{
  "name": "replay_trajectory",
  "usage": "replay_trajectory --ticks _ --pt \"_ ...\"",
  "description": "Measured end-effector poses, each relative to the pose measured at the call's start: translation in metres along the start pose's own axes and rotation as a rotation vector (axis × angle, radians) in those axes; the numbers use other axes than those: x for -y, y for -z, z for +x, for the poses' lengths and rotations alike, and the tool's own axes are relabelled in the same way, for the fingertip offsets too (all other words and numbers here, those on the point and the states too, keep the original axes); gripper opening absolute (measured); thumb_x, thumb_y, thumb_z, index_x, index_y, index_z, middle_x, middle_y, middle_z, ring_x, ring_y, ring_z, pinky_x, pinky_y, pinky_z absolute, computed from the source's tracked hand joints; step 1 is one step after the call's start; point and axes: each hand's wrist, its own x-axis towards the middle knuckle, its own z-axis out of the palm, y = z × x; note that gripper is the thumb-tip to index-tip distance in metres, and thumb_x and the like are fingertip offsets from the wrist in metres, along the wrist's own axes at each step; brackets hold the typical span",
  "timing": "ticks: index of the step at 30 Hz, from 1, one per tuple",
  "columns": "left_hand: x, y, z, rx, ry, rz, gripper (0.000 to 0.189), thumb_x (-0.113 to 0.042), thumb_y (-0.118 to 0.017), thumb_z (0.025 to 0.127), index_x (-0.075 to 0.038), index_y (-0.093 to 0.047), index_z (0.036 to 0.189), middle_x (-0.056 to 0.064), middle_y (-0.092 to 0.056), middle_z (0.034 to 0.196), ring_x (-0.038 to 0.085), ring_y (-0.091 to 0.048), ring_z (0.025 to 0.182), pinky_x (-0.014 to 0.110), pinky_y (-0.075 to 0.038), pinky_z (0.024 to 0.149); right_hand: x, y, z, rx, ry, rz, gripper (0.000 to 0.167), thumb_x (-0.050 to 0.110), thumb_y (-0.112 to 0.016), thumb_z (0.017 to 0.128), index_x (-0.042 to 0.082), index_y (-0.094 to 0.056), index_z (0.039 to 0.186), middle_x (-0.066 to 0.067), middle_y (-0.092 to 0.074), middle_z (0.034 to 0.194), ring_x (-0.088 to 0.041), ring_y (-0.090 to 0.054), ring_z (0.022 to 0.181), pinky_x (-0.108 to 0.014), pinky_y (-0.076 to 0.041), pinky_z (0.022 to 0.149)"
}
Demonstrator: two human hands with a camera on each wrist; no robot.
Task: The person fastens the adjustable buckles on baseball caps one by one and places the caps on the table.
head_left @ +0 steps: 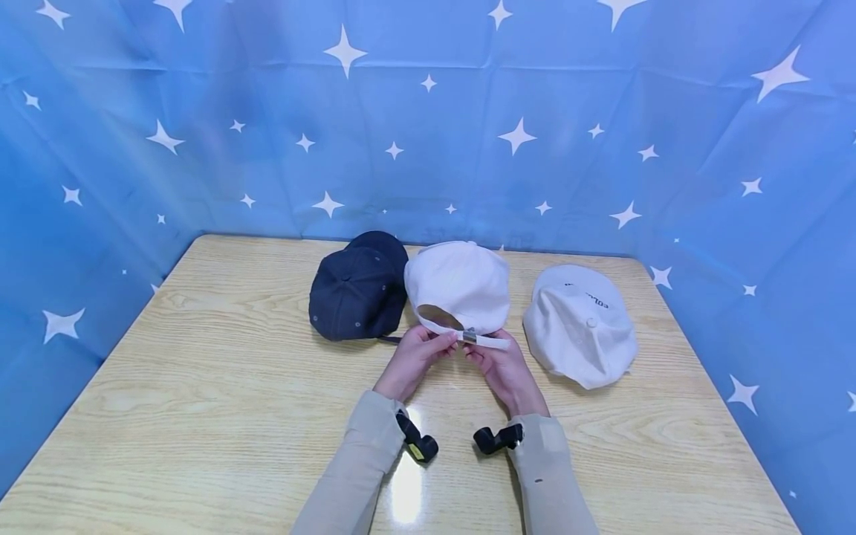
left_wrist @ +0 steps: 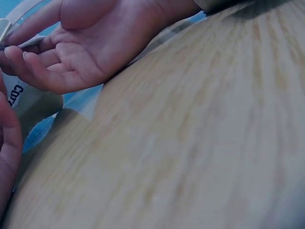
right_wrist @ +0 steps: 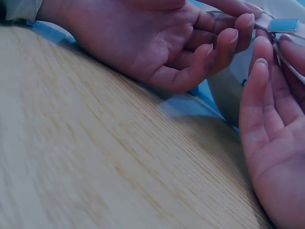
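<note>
At the back middle of the table, a white cap (head_left: pixel 461 279) has its rear opening and strap facing me. My left hand (head_left: pixel 417 357) pinches the strap just left of its metal buckle (head_left: pixel 469 337), thumb on top. On the other side, my right hand (head_left: pixel 503 368) pinches the strap near its loose white end (head_left: pixel 493 342). In the right wrist view, both hands' fingertips meet close around the buckle (right_wrist: pixel 283 25). The left wrist view shows the right hand (left_wrist: pixel 95 47) with its lower fingers loosely curled.
A dark navy cap (head_left: pixel 351 290) lies against the white cap's left side, its strap trailing toward my left hand. An off-white cap (head_left: pixel 582 327) with dark lettering sits to the right. Behind the wooden table (head_left: pixel 200 386) hangs a blue star-patterned cloth (head_left: pixel 455 104).
</note>
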Motion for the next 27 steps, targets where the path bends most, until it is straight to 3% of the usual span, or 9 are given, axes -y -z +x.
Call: replay_trajectory --ticks 20,27 --pt "-0.0015 -0.0004 -0.0002 -0.011 -0.006 -0.050 0.017 -0.021 -0.067 0.080 -0.007 -0.061 0.088 0.005 -0.060 0.080 0.014 -0.057 0.074 0.030 -0.044 0.071 -0.0025 0.0047 0.0012 0.091 0.059 0.060 0.014 -0.005 -0.048 0.088 0.004 -0.055 0.096 -0.007 -0.062 0.087 -0.014 -0.059 0.072 -0.021 -0.049 0.065" --pt "-0.0020 -0.0001 -0.0004 -0.029 -0.005 -0.043 0.020 -0.019 -0.067 0.080 -0.003 -0.062 0.091 0.004 -0.060 0.078 0.016 -0.056 0.073 0.029 -0.043 0.070 -0.0020 0.0035 0.0010 0.075 0.041 0.062 0.012 -0.004 -0.050 0.087 0.003 -0.055 0.095 -0.007 -0.062 0.086 -0.015 -0.059 0.073 -0.021 -0.049 0.065"
